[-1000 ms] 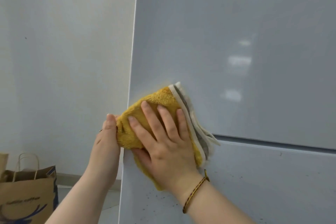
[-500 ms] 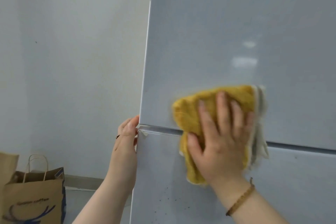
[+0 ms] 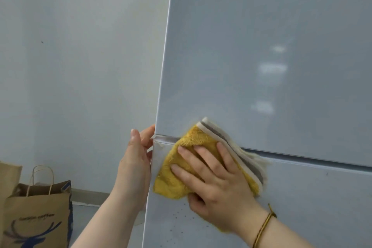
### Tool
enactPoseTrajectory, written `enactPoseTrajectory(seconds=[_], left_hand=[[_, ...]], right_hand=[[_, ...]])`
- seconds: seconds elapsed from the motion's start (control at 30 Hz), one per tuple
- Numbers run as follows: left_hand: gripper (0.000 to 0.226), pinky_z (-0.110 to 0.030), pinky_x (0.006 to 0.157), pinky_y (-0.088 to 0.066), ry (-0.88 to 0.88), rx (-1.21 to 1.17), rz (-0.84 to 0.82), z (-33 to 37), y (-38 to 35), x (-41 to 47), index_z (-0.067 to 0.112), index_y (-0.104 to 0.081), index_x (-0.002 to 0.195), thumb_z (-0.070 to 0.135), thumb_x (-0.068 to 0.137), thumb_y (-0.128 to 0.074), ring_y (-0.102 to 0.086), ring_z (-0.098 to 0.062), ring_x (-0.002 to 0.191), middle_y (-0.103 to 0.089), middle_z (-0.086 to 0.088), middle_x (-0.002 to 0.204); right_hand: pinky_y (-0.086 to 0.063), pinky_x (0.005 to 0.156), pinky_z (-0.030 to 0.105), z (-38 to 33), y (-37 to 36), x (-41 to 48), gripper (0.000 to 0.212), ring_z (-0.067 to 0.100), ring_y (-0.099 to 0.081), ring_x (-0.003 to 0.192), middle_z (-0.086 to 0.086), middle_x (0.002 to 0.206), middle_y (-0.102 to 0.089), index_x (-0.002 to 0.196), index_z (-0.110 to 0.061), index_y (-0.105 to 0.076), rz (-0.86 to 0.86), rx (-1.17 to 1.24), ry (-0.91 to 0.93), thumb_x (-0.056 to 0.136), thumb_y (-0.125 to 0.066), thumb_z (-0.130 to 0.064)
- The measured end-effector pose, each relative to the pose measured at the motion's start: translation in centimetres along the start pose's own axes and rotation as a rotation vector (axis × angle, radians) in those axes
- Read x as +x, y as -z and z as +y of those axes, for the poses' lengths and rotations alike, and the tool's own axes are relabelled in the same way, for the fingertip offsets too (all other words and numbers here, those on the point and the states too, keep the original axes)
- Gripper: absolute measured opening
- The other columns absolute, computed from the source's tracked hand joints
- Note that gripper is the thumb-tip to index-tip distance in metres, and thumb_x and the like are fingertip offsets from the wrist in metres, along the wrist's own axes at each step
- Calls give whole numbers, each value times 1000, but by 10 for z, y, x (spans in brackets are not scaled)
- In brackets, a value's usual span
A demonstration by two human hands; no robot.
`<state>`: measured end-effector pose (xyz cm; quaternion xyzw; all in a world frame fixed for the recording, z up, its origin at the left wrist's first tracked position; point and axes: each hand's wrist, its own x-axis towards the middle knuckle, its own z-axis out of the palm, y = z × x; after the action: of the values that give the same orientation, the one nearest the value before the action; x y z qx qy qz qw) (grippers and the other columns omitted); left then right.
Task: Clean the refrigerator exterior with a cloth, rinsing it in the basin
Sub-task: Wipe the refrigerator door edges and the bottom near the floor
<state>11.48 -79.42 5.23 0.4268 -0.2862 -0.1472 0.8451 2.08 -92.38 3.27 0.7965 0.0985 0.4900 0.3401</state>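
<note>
The pale grey refrigerator (image 3: 261, 56) fills the right side, with a horizontal seam (image 3: 302, 156) between its upper and lower doors. My right hand (image 3: 213, 179) presses a folded yellow cloth (image 3: 193, 139) with a white and grey striped edge flat against the front, across the seam near the left edge. My left hand (image 3: 136, 159) rests on the refrigerator's left side edge at seam height, fingers wrapped around the corner. Dark specks dot the lower door (image 3: 181, 217). No basin is in view.
A plain white wall (image 3: 80, 66) stands to the left of the refrigerator. A brown paper bag (image 3: 38, 217) with a blue deer print and twine handles sits on the floor at the lower left.
My right hand has slid the cloth back left along the seam, toward the refrigerator's left edge. My left hand stays on the side edge.
</note>
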Motion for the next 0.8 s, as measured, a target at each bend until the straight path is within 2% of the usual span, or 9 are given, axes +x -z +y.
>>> enactPoseTrajectory(seconds=[0.1,0.2,0.27,0.33,0.47,0.53,0.6,0.7,0.8], left_hand=[[43,-11,52,-49,-26,49,-19,1,-6,-1,28,-57,94,40,97,-16,-65,5,65,-69,10,90],[46,-12,50,-49,-64,49,16,2,-11,-5,25,-59,92,38,98,-15,-66,0,66,-71,13,79],[50,-21,66,-52,-101,66,58,3,-11,-4,23,-61,93,39,98,-15,-64,-12,85,-71,10,84],[43,-26,89,-44,-155,145,142,0,-11,-3,24,-59,102,42,97,-20,-52,-16,109,-62,11,106],[36,4,94,-20,-545,579,275,-11,-27,-21,36,-40,118,40,82,-39,-28,18,119,-28,29,131],[41,-9,107,-18,-843,805,171,-23,-37,-27,33,-40,126,37,86,-42,-18,10,131,-21,30,138],[36,-32,112,-20,-1066,957,44,-41,-52,-28,30,-38,127,36,92,-38,-18,-5,138,-29,8,142],[35,-34,115,-15,-1167,1061,-90,-61,-74,-25,26,-42,127,33,93,-36,-14,-7,140,-28,-2,140],[41,-32,116,-6,-1157,1226,-79,-80,-83,-18,21,-41,127,30,87,-42,-7,-6,141,-33,-8,136]], right_hand=[[-12,114,44,29,10,18,50,20,-37,125,-1,137,-38,122,-26,-49,23,-18,26,72,-53,-35],[-10,114,46,45,18,30,52,22,-34,127,1,139,-35,125,-27,-45,102,-61,-231,75,-52,-37],[-9,114,47,42,18,16,51,24,-31,129,3,139,-35,127,-26,-43,115,-101,-338,78,-49,-39],[-8,114,46,35,16,-10,45,23,-26,131,4,139,-35,128,-26,-43,112,-136,-401,85,-41,-41],[-4,116,44,38,15,-56,46,18,-16,138,-6,155,-12,133,-30,-33,115,-175,-547,92,-25,-48],[-3,117,43,46,15,-66,47,12,-7,142,-12,155,-1,133,-29,-29,134,-198,-598,92,-24,-49],[-3,116,43,54,17,-73,47,10,-4,142,-13,155,0,134,-29,-28,149,-213,-627,91,-23,-49],[-6,115,45,71,21,-95,48,10,-5,142,-13,155,0,134,-29,-28,154,-218,-635,91,-23,-49],[-6,114,42,97,33,-135,49,15,-9,142,-12,156,-2,138,-34,-23,160,-217,-744,93,-19,-52]])
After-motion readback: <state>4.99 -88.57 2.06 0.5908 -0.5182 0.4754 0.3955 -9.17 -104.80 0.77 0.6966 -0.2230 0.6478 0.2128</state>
